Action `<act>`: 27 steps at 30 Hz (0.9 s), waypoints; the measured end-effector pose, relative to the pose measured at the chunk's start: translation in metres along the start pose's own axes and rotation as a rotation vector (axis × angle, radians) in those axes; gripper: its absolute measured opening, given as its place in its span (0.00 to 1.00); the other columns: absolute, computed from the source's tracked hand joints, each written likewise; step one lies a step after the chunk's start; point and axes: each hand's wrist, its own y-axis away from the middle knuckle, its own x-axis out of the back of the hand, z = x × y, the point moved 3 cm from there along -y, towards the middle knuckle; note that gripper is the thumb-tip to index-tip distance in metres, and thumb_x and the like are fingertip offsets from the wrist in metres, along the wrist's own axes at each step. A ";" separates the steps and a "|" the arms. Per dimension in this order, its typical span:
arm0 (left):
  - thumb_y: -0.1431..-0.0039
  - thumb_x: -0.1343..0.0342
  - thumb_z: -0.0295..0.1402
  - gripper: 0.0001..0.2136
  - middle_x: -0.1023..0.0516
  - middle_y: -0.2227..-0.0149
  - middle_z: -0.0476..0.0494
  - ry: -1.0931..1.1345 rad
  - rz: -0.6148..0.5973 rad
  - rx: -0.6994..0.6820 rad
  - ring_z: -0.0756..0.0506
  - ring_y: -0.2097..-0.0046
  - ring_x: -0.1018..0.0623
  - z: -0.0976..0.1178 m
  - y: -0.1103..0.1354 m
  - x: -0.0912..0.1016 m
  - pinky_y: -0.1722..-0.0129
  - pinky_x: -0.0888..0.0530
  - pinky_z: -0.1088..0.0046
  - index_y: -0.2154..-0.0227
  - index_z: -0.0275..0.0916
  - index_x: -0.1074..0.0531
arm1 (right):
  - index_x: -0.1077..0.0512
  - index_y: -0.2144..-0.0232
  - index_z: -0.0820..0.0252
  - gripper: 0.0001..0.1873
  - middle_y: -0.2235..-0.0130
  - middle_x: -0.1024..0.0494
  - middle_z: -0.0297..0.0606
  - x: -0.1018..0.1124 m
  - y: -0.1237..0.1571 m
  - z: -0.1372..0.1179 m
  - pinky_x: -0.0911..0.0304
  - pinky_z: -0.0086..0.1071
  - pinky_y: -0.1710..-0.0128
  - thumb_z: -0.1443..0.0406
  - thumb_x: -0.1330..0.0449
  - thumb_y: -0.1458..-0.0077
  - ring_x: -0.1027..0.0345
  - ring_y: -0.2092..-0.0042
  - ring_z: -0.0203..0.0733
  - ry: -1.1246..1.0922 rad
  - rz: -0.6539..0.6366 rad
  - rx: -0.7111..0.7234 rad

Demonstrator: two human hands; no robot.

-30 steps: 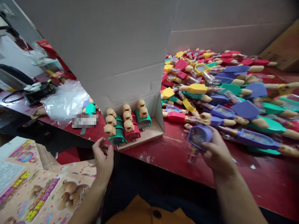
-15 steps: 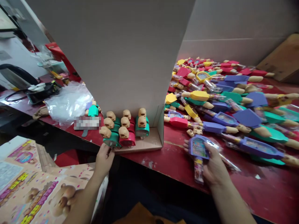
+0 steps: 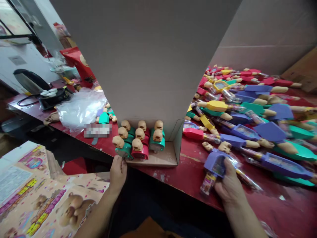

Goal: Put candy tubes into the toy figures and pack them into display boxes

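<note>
My right hand (image 3: 231, 185) grips a purple bear-headed toy (image 3: 215, 163) with a clear candy-filled tube handle, held above the red table with the tube pointing down and left. My left hand (image 3: 118, 172) is closed at the front left corner of an open cardboard display box (image 3: 168, 154), its fingertips pinching the edge just below a green toy. Inside the box, several bear-headed toys (image 3: 140, 148) stand upright in green and red columns. Bare box floor shows at the right end. The box's tall back panel (image 3: 153, 59) rises behind them.
A large heap of purple, green, red and yellow toys (image 3: 245, 132) covers the table (image 3: 250, 205) on the right. Printed bear cartons (image 3: 49, 205) are stacked at lower left. Clear plastic bags (image 3: 79, 109) and a kettle (image 3: 31, 82) are at the left.
The purple toy in my right hand has tipped, its tube now slanting toward the lower left. My left hand stays at the box corner. The whole view has shifted slightly.
</note>
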 end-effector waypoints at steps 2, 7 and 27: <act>0.40 0.60 0.35 0.11 0.35 0.74 0.46 0.005 -0.011 -0.007 0.46 0.67 0.30 0.003 0.001 -0.001 0.67 0.30 0.71 0.75 0.40 0.38 | 0.28 0.71 0.59 0.14 0.71 0.25 0.27 -0.001 0.004 -0.008 0.31 0.20 0.73 0.63 0.33 0.64 0.32 0.72 0.29 0.017 -0.022 0.068; 0.41 0.60 0.33 0.10 0.35 0.73 0.46 0.006 -0.017 0.016 0.47 0.68 0.31 0.009 0.006 -0.001 0.67 0.32 0.71 0.75 0.40 0.38 | 0.29 0.73 0.58 0.13 0.65 0.26 0.30 -0.027 0.040 -0.047 0.32 0.19 0.66 0.64 0.31 0.64 0.33 0.67 0.27 0.049 -0.351 0.328; 0.40 0.61 0.39 0.12 0.33 0.68 0.44 0.055 -0.068 0.105 0.43 0.62 0.30 0.011 0.018 -0.013 0.64 0.32 0.67 0.69 0.39 0.36 | 0.34 0.67 0.53 0.07 0.68 0.35 0.33 -0.097 0.089 0.020 0.39 0.34 0.70 0.60 0.42 0.48 0.38 0.68 0.38 0.289 -0.671 1.254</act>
